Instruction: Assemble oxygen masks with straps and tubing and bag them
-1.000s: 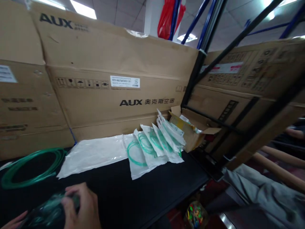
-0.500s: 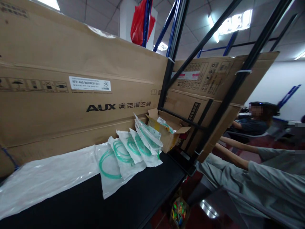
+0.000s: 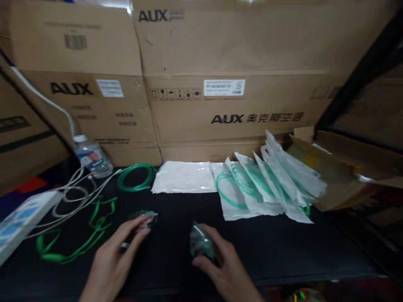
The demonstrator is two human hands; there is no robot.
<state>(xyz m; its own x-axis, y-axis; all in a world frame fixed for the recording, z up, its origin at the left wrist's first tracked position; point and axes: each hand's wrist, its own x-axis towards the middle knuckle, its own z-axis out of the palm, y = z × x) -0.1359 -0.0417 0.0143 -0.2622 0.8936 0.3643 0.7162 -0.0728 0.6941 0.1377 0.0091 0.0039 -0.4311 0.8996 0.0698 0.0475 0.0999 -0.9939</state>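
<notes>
My left hand [image 3: 118, 247] is closed in a pinch on a small clear plastic part [image 3: 150, 218], blurred and partly behind the fingers. In my right hand [image 3: 225, 260] is a clear, greenish plastic mask [image 3: 200, 239], gripped by thumb and fingers just above the black table [image 3: 176, 260]. The two pieces are apart. Left of my left hand lies a loose green strap [image 3: 83, 249]. Beyond it sits a coil of green tubing [image 3: 137, 178]. Flat white plastic packaging [image 3: 185, 177] lies farther back.
Several clear bags of green tubing [image 3: 233, 195] lean in a row toward an open cardboard box [image 3: 343, 176]. On the left are a power strip [image 3: 28, 222], white cables [image 3: 66, 201] and a water bottle [image 3: 92, 157]. Large AUX cartons [image 3: 185, 54] wall off the back.
My view has swung left and down from the bags and shelf frame to the table. Both hands, the mask, the coil, the strap and the power strip now show; the people have left the view.
</notes>
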